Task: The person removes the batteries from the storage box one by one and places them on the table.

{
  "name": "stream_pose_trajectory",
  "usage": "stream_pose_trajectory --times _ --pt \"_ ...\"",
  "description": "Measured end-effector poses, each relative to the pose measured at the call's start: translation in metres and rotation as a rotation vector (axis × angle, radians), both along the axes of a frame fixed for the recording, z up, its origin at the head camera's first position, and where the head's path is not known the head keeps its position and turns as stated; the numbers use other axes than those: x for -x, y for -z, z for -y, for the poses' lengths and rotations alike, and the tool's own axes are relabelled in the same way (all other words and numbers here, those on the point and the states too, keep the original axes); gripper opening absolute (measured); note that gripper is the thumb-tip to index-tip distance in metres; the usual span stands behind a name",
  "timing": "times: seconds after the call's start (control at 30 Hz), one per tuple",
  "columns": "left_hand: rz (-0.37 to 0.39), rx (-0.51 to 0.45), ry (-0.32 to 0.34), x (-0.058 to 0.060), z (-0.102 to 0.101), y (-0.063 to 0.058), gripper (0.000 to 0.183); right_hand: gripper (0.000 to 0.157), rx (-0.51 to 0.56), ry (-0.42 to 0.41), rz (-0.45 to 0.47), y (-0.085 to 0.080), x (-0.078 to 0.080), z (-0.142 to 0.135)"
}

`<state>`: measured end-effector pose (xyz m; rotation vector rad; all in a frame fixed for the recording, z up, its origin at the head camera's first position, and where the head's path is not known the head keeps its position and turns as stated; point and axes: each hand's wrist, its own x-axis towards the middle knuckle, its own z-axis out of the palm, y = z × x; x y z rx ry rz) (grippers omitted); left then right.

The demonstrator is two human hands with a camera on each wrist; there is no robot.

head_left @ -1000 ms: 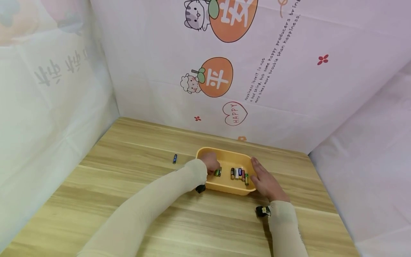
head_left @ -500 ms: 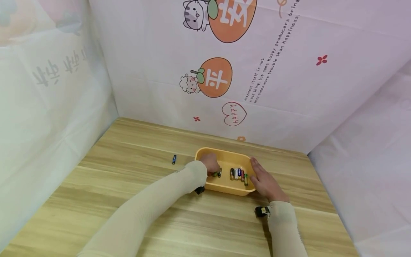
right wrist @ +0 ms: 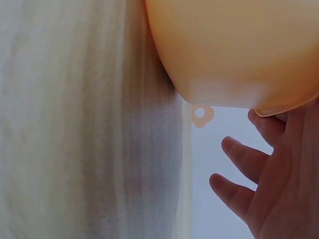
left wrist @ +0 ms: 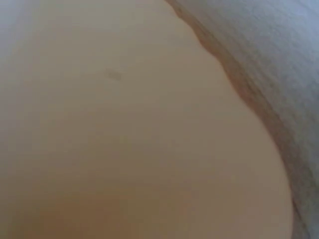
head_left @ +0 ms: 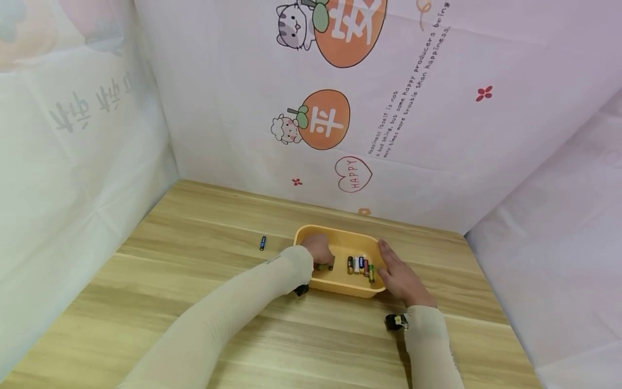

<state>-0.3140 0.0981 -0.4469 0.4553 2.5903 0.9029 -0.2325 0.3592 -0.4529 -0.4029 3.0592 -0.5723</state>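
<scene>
A yellow plastic tray [head_left: 340,290] stands on the wooden table. My left hand [head_left: 317,248] reaches down into its left part, over a green battery [head_left: 322,267] and a dark-ended battery [head_left: 331,267]. Its fingertips are mostly hidden, so any grip on a battery does not show. Several batteries lie side by side in the tray's right half, among them a white battery [head_left: 357,265] and a green-and-gold battery [head_left: 371,273]. My right hand [head_left: 402,277] rests against the tray's right rim with fingers extended; the right wrist view shows them spread outside the wall.
A single blue battery [head_left: 263,243] lies on the table [head_left: 204,243] left of the tray. Printed cloth [head_left: 427,162] hangs behind and at both sides. The left wrist view is a close, blurred tan surface [left wrist: 139,124] with a pale sleeve [left wrist: 279,59] at its right.
My left hand has shifted slightly among the batteries beneath it, and these now show less. My right hand stays at the rim. The row of batteries at the right lies as before.
</scene>
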Motion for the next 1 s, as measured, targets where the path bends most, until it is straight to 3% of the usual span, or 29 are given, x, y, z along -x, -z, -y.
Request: stream_pose_trajectory --times 0.17,0.37,0.57,0.8,1.0 --pt "-0.007 0.012 -0.012 0.001 0.003 0.000 0.038 0.064 0.006 -0.005 0.001 0.001 -0.001 0.002" --pt "0.024 -0.018 0.015 0.003 0.003 -0.006 0.029 0.063 -0.007 0.000 -0.004 -0.001 -0.002 0.001" --pt "0.134 -0.190 -0.011 0.003 0.009 -0.011 0.029 0.062 -0.014 -0.011 -0.022 0.000 -0.002 0.001" --pt "0.352 -0.507 -0.027 -0.003 0.025 -0.029 0.029 0.061 -0.061 -0.028 -0.062 -0.001 -0.003 0.003" --pt "0.403 -0.583 -0.028 -0.005 0.039 -0.039 0.021 0.061 -0.090 -0.036 -0.081 -0.001 0.000 0.001"
